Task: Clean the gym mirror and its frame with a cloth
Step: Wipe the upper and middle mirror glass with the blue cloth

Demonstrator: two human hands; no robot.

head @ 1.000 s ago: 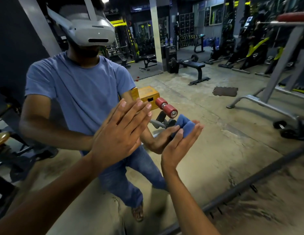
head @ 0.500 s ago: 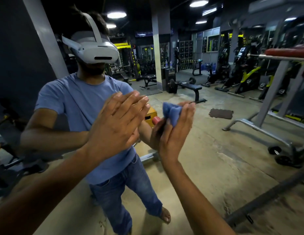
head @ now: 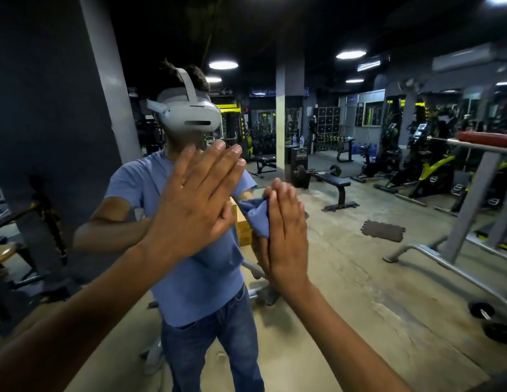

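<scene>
Wiping underway, mid-glass. Right hand (head: 286, 230) flat, fingers straight, pressing blue cloth (head: 256, 215) against mirror (head: 359, 278). Left hand (head: 194, 206) open, fingers spread, palm braced on glass beside it. No streaks readable, so cleaned share unclear. Frame out of sight, likely untouched.

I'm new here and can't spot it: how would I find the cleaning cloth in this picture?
Start at the big mirror that fills the view, with a person in a blue shirt reflected in it. Two hands are raised against the glass; look at the right hand, nearer the middle. The cloth is the crumpled blue fabric poking out from under its fingers, while the left hand lies flat and bare.
</scene>
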